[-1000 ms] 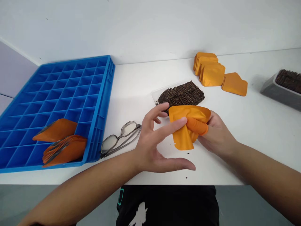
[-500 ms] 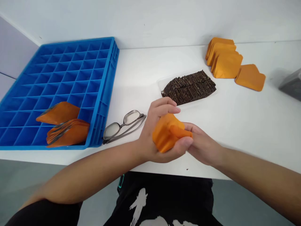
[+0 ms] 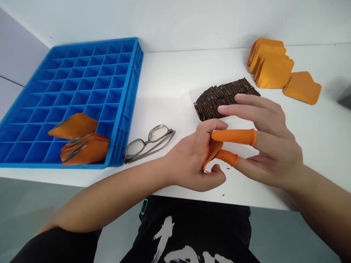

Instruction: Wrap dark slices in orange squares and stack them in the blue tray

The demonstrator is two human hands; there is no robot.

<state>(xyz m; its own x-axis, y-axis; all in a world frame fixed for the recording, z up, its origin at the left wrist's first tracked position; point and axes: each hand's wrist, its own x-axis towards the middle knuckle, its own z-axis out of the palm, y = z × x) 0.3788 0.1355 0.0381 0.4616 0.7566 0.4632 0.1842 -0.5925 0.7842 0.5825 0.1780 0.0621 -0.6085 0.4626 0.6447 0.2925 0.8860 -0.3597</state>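
Observation:
My left hand (image 3: 196,157) is curled around a small orange pouch (image 3: 213,150), mostly hidden in the palm. My right hand (image 3: 274,146) wears orange finger cots on its thumb and index finger. Both covered tips are at the pouch's edge and seem to pinch it, while the other fingers stretch out above. Just beyond the hands, dark brown thin pieces (image 3: 214,100) stand in close rows in a clear tray (image 3: 195,93). At the back right are a fanned stack of flat orange pouches (image 3: 275,73) and a smaller pile (image 3: 303,87).
A blue divided crate (image 3: 126,95) stands on the left, with filled-looking orange pouches (image 3: 86,148) in its near right compartments. Folded eyeglasses (image 3: 149,142) lie between the crate and my left hand. Dark crumbs dot the white table (image 3: 164,84) near its front edge.
My right hand has come out from behind the pouch to its right side, showing the finger cots. The pouch has turned and sits deeper in my left hand. The view has shifted slightly.

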